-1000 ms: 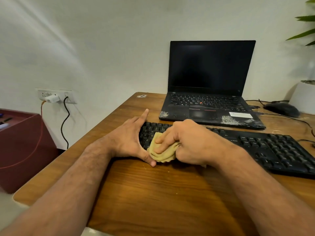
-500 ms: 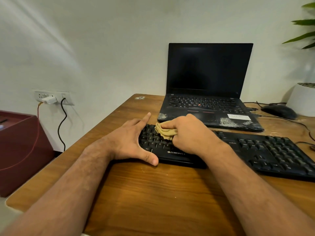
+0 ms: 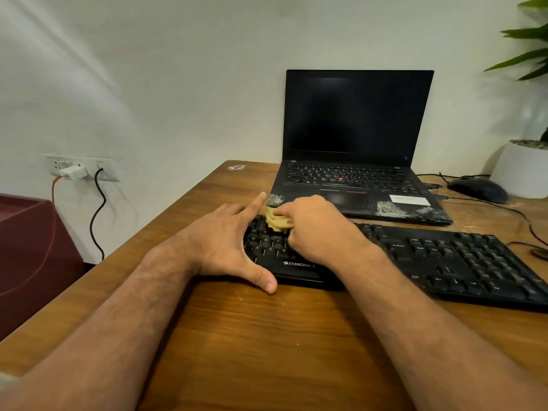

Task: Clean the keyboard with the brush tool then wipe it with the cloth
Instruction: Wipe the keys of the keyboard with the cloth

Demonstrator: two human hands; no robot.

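two hands are seen on a black keyboard (image 3: 444, 256) lying lengthwise left to right on the desk (image 3: 267, 336). its left end is braced by the spread, straight-fingered left hand (image 3: 228, 247); a bunched tan cloth (image 3: 277, 222), largely hidden, is gripped by the right hand (image 3: 314, 229).

The black keyboard (image 3: 444, 259) carries the white brand name "ZEBRONICS" on its front edge, with a small logo just left of the word. To the right of that name, one key reads "Ctrl". A few keys above the name show single white letters, among them "C" and "V". Behind the keyboard, the laptop (image 3: 355, 185) shows "ThinkPad" on its palm rest's right corner.
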